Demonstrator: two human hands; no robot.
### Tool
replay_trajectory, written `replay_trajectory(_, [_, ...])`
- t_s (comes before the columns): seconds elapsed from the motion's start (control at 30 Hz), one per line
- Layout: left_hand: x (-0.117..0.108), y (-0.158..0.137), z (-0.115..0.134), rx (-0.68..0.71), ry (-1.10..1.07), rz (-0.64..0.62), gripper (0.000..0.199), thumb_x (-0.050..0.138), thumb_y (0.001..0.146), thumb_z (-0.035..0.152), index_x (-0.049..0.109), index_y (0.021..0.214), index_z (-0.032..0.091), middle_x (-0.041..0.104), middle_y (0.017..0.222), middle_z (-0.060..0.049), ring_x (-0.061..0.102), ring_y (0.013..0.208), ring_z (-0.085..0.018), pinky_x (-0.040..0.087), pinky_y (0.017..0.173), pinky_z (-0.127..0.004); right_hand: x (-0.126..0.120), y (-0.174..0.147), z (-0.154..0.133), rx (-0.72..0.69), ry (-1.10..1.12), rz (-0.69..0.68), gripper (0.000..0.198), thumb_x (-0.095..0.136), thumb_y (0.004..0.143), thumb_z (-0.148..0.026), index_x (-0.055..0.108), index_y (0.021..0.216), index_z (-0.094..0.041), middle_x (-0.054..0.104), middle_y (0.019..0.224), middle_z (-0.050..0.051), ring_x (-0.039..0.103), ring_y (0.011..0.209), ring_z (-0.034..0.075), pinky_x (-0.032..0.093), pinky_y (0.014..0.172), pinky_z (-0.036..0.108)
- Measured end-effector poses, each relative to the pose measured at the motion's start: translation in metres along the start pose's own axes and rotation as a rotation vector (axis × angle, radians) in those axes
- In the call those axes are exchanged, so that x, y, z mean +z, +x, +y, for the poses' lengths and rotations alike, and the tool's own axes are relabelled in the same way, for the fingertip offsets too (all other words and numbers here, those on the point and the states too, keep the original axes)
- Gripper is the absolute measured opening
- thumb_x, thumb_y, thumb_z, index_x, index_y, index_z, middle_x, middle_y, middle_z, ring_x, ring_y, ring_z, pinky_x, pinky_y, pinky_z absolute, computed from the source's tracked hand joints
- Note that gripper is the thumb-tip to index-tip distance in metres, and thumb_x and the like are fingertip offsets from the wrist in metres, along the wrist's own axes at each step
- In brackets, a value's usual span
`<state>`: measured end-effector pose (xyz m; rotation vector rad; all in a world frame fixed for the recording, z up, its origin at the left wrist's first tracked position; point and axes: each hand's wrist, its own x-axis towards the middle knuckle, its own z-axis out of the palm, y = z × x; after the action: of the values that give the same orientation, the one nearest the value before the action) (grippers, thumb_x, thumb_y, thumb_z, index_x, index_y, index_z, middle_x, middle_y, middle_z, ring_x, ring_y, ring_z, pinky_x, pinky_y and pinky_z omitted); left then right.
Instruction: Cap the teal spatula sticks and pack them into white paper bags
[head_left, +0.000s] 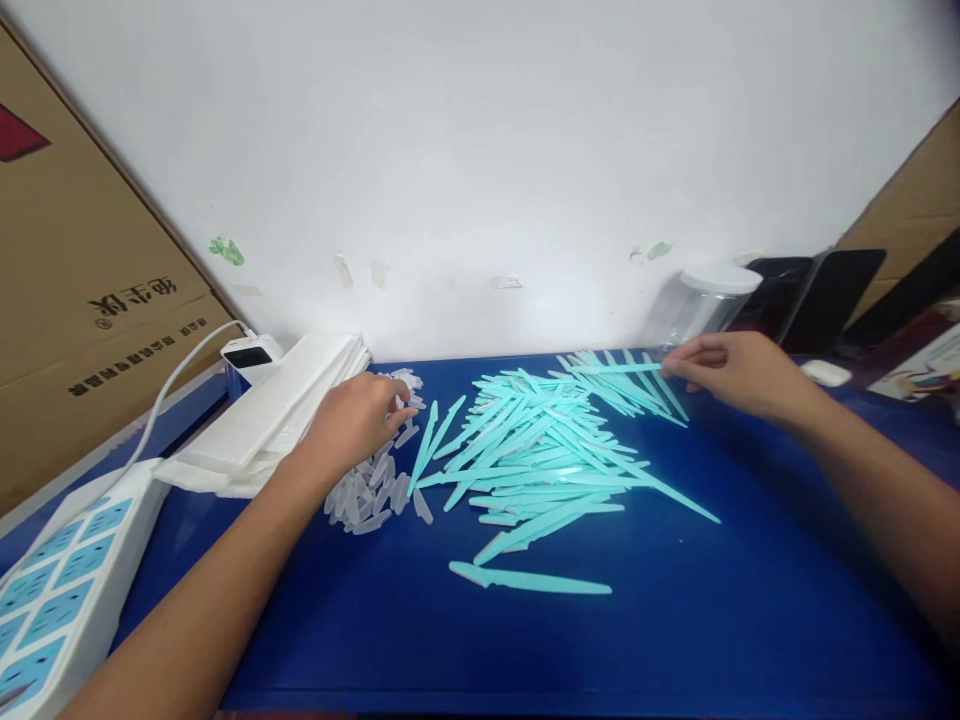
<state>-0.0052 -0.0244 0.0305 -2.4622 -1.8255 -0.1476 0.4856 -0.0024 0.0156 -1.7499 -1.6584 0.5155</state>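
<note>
A large heap of turquoise eyebrow razors (540, 430) lies crisscrossed on the blue table. My right hand (712, 368) pinches one turquoise eyebrow razor (622, 368) by its end, just above a smaller fanned group of razors (622, 395) at the back right. To the left of the heap, my left hand (364, 415) is over a pile of small translucent plastic caps (371, 490). Its thumb and fingers are curled close together; whatever is between them, if anything, cannot be made out. A single razor (532, 580) lies apart near the front.
White packets (262, 400) are stacked at the left, beside a small white device (251, 352) with a cable. A power strip (75, 580) occupies the front left. At the back right stand a clear jar with a white lid (705, 300) and dark upright objects (832, 300). Cardboard (90, 270) borders the left.
</note>
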Motion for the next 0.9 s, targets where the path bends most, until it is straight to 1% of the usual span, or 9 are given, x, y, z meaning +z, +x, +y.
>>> replay_trajectory(0.1, [0.000, 0.000, 0.000, -0.001, -0.001, -0.014, 0.021, 0.068, 0.102, 0.039, 0.080, 0.109, 0.022, 0.082, 0.102, -0.009, 0.073, 0.099, -0.034, 0.042, 0.070, -0.037, 0.002, -0.002, -0.003, -0.040, -0.146, -0.044, 0.019, 0.089, 0.079, -0.036, 0.082, 0.075, -0.019, 0.081, 0.080, 0.013, 0.070, 0.077, 0.031, 0.046, 0.070, 0.040])
replay_trajectory(0.2, [0.003, -0.001, -0.002, 0.004, 0.022, -0.025, 0.022, 0.068, 0.101, 0.040, 0.080, 0.108, 0.022, 0.083, 0.105, -0.010, 0.073, 0.096, -0.033, 0.041, 0.069, -0.036, 0.004, -0.011, -0.017, -0.110, -0.215, -0.128, 0.023, 0.088, 0.080, -0.045, 0.084, 0.079, -0.022, 0.079, 0.080, 0.011, 0.065, 0.072, 0.028, 0.043, 0.068, 0.039])
replay_trajectory(0.3, [0.005, 0.000, -0.004, -0.009, 0.041, -0.046, 0.023, 0.068, 0.101, 0.041, 0.080, 0.107, 0.023, 0.082, 0.104, -0.011, 0.073, 0.094, -0.033, 0.039, 0.067, -0.035, 0.009, -0.028, -0.035, -0.256, -0.170, -0.409, 0.036, 0.083, 0.086, -0.060, 0.084, 0.085, -0.025, 0.077, 0.081, 0.006, 0.063, 0.071, 0.023, 0.045, 0.066, 0.034])
replay_trajectory(0.37, [0.006, 0.001, -0.006, -0.013, 0.040, -0.058, 0.023, 0.066, 0.101, 0.041, 0.081, 0.107, 0.024, 0.082, 0.102, -0.011, 0.073, 0.094, -0.033, 0.038, 0.067, -0.035, 0.013, -0.039, -0.046, -0.316, -0.136, -0.577, 0.038, 0.081, 0.087, -0.064, 0.084, 0.088, -0.026, 0.076, 0.082, 0.005, 0.062, 0.071, 0.021, 0.045, 0.064, 0.031])
replay_trajectory(0.4, [0.006, 0.001, -0.006, -0.013, 0.038, -0.066, 0.024, 0.066, 0.101, 0.041, 0.081, 0.106, 0.024, 0.082, 0.102, -0.011, 0.073, 0.094, -0.033, 0.038, 0.068, -0.035, 0.014, -0.044, -0.050, -0.321, -0.135, -0.621, 0.038, 0.082, 0.087, -0.064, 0.084, 0.088, -0.026, 0.076, 0.081, 0.004, 0.062, 0.071, 0.020, 0.045, 0.063, 0.031])
replay_trajectory(0.53, [0.006, 0.001, -0.008, -0.011, -0.016, -0.095, 0.031, 0.064, 0.101, 0.046, 0.081, 0.112, 0.023, 0.082, 0.103, -0.012, 0.073, 0.095, -0.034, 0.040, 0.070, -0.036, 0.013, -0.054, -0.055, -0.264, -0.221, -0.715, 0.039, 0.089, 0.079, -0.063, 0.083, 0.085, -0.025, 0.073, 0.078, 0.005, 0.063, 0.070, 0.022, 0.043, 0.058, 0.030])
replay_trajectory(0.63, [0.005, 0.001, -0.010, -0.002, -0.108, -0.124, 0.035, 0.066, 0.098, 0.049, 0.079, 0.116, 0.022, 0.081, 0.098, -0.011, 0.072, 0.090, -0.033, 0.041, 0.069, -0.036, 0.010, -0.054, -0.052, -0.222, -0.252, -0.782, 0.037, 0.086, 0.082, -0.062, 0.080, 0.079, -0.025, 0.074, 0.079, 0.006, 0.064, 0.070, 0.023, 0.042, 0.057, 0.031])
replay_trajectory(0.73, [0.003, 0.001, -0.013, -0.003, -0.164, -0.158, 0.030, 0.067, 0.095, 0.049, 0.077, 0.106, 0.024, 0.080, 0.092, -0.008, 0.071, 0.082, -0.031, 0.040, 0.066, -0.036, 0.008, -0.053, -0.050, -0.231, -0.229, -0.824, 0.036, 0.083, 0.086, -0.060, 0.078, 0.077, -0.025, 0.073, 0.077, 0.006, 0.062, 0.069, 0.021, 0.043, 0.058, 0.031])
replay_trajectory(0.9, [0.005, 0.002, -0.014, 0.004, -0.206, -0.172, 0.018, 0.066, 0.092, 0.042, 0.072, 0.090, 0.025, 0.077, 0.082, -0.006, 0.069, 0.074, -0.028, 0.040, 0.064, -0.035, 0.006, -0.053, -0.053, -0.278, -0.125, -0.794, 0.030, 0.083, 0.088, -0.050, 0.079, 0.076, -0.024, 0.072, 0.073, 0.005, 0.059, 0.064, 0.018, 0.043, 0.056, 0.029])
